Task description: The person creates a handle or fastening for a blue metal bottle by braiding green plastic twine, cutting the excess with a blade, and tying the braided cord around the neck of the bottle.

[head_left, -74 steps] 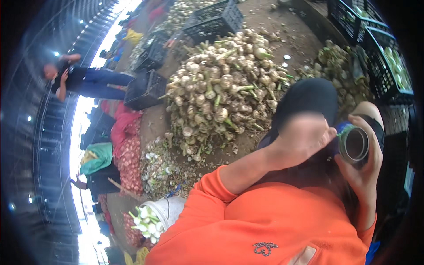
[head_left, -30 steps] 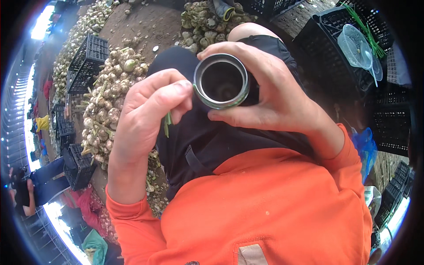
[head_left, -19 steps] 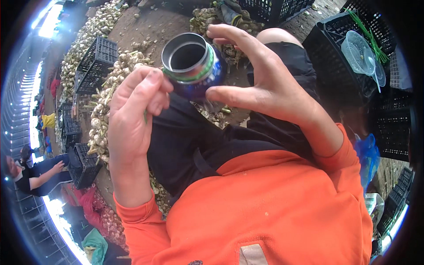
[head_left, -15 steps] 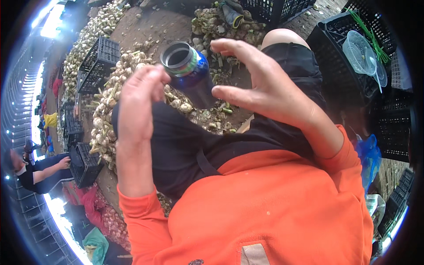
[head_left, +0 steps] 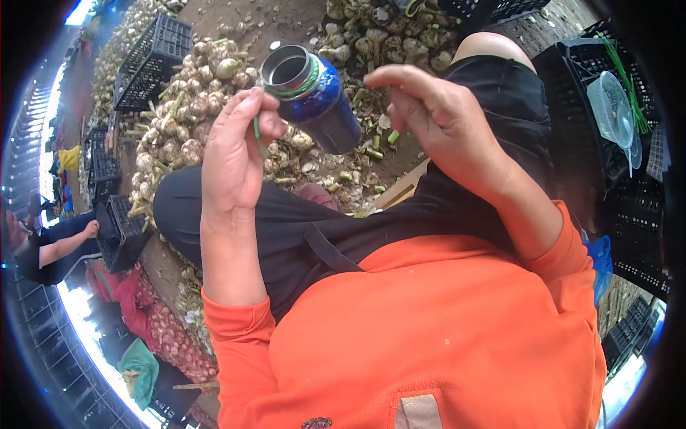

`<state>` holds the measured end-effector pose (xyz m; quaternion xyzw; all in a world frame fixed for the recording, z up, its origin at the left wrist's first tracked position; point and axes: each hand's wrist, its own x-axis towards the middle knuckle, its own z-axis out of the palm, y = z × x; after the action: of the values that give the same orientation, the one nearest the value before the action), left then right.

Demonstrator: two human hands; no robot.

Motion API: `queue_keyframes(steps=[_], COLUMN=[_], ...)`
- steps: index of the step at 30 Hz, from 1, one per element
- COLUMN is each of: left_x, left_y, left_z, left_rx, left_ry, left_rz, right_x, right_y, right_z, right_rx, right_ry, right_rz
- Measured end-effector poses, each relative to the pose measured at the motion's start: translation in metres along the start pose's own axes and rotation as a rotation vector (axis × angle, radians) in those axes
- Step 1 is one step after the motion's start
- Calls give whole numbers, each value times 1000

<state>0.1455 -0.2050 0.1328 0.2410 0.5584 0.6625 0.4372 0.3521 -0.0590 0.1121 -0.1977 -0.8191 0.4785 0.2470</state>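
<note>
A blue metal bottle (head_left: 321,107) with an open grey mouth tilts in front of me, green cord (head_left: 291,94) wound about its neck. My left hand (head_left: 239,136) is beside the rim, thumb and fingers pinched on a green cord, whose tail hangs below the fingers. Whether those fingers also touch the bottle, I cannot tell. To the bottle's right, my right hand (head_left: 446,118) hovers apart from it, index finger stretched out and the others bent, with nothing visible in it. What supports the bottle is hidden.
Garlic bulbs (head_left: 189,107) heap to the left, with another garlic pile (head_left: 386,36) ahead. A black crate (head_left: 153,61) stands far left. At right, a crate holds a clear plastic tub (head_left: 609,107) and green strands (head_left: 625,82). Another person (head_left: 61,247) grips a crate at left.
The right hand's fingers have bent from a wide spread and moved slightly right. The green tail now shows below my left hand. The whole view has shifted a little.
</note>
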Motion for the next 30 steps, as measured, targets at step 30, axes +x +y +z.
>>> queue_keyframes(steps=[30], left_x=[-16], left_y=[-10], left_z=[25], left_rx=[119], left_ry=[-240], left_rz=[-131], right_x=[23], right_y=[19], right_z=[25], right_rx=[289], right_ry=[-130], right_rz=[-132])
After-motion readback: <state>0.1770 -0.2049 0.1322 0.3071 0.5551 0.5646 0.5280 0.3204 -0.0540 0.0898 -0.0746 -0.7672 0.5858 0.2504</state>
